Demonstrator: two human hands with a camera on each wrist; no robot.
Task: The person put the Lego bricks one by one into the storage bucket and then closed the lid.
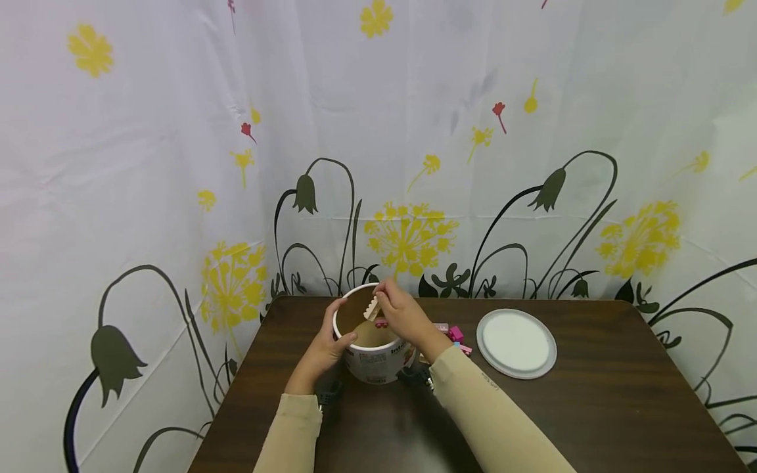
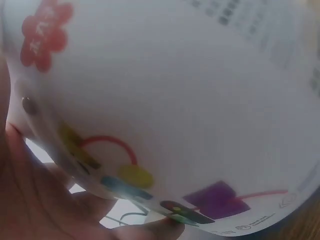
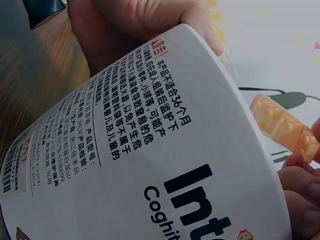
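A white round tub (image 1: 376, 365) with printed sides is tilted on the table. My left hand (image 1: 324, 346) grips its left side, the thumb at the rim; fingers of the left hand (image 2: 45, 200) curl along the printed wall in the left wrist view. Over the tub's opening, my right hand (image 1: 405, 320) pinches a pale peach toy building brick (image 1: 372, 309) with studs. The same peach brick (image 3: 284, 127) shows beyond the rim in the right wrist view. A small pink brick (image 1: 381, 323) appears within the opening, below the right hand.
Several loose bricks, including a magenta brick (image 1: 455, 334), lie right of the tub, partly behind the right forearm. Farther right is a round white lid (image 1: 516, 343). The dark wooden table (image 1: 615, 387) ends at a flower-printed curtain (image 1: 408, 131).
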